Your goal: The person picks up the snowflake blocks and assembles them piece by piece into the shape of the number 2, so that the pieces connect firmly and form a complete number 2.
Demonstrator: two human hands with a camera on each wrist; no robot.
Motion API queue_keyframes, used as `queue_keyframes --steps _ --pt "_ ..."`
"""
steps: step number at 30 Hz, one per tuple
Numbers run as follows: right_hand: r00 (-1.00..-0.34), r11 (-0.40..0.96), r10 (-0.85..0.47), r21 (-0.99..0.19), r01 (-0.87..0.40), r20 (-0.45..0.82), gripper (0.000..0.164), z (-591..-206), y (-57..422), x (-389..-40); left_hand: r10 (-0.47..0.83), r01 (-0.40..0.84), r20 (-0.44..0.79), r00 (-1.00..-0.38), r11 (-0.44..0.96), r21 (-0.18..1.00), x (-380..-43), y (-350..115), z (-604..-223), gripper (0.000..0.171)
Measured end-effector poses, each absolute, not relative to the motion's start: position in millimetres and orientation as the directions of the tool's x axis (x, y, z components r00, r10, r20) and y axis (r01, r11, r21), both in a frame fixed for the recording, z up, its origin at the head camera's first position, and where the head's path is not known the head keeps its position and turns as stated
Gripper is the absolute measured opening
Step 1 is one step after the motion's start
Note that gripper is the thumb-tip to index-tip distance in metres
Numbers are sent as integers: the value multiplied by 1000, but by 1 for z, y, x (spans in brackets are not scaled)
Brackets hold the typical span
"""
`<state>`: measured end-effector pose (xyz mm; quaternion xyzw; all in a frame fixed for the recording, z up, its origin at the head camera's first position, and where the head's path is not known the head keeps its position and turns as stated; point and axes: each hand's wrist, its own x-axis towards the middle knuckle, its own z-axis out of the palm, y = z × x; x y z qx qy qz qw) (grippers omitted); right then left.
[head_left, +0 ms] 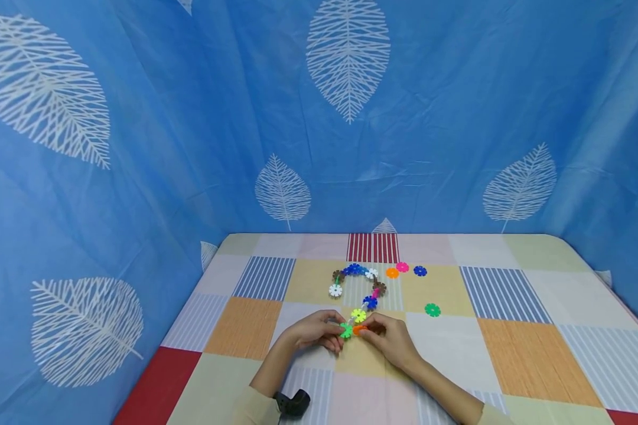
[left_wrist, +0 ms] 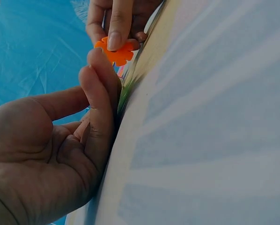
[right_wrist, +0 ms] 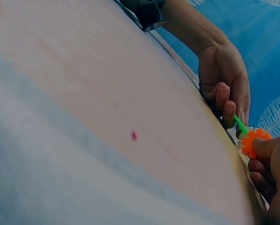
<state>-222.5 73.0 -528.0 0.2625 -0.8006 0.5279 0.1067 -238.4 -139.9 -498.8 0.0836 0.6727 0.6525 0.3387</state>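
Note:
A chain of flower-shaped plastic discs lies curved on the patchwork cloth. It runs from a white disc round past a blue disc to a yellow disc and a bright green disc at the near end. My left hand pinches the green disc, seen edge-on as a green strip in the right wrist view. Between thumb and fingers, my right hand holds an orange disc close against the green one. Whether their slots are joined cannot be made out.
Loose discs lie beyond the hands to the right: an orange disc, a pink disc, a dark blue disc and a green disc. A blue leaf-patterned curtain hangs behind the table. The left wrist wears a black device.

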Motion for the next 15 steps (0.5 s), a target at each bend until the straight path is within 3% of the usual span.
queue_keyframes --steps 15 --pt "-747 333 -341 -670 -664 571 11 -530 71 -227 526 -306 -342 -778 158 939 -239 -138 -500 11"
